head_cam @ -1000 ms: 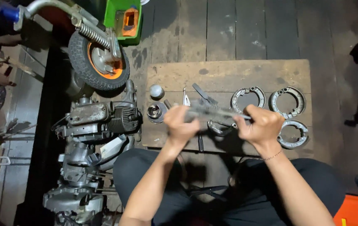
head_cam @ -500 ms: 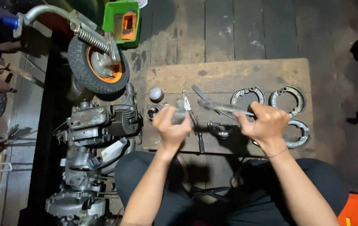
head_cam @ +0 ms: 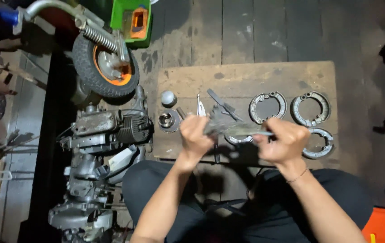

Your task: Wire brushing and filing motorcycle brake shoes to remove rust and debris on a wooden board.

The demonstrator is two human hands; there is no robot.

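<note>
A thin metal part point(head_cam: 237, 129) is held level between left hand point(head_cam: 195, 135) and right hand point(head_cam: 282, 143), fingers clamped on its ends, probably for inspection above the board point(head_cam: 246, 74).

Single head-worn view, no second camera to overlap with. Looks almost straight down from above the seated person's lap. Forearms enter from the bottom edge, both hands near frame centre. Wooden worktop point(head_cam: 246, 74) fills the middle, floor planks point(head_cam: 255, 27) run to the top edge. Engine assembly point(head_cam: 107, 130) and small wheel point(head_cam: 104, 60) down the left side. Medium-close range, dim edges.
</note>
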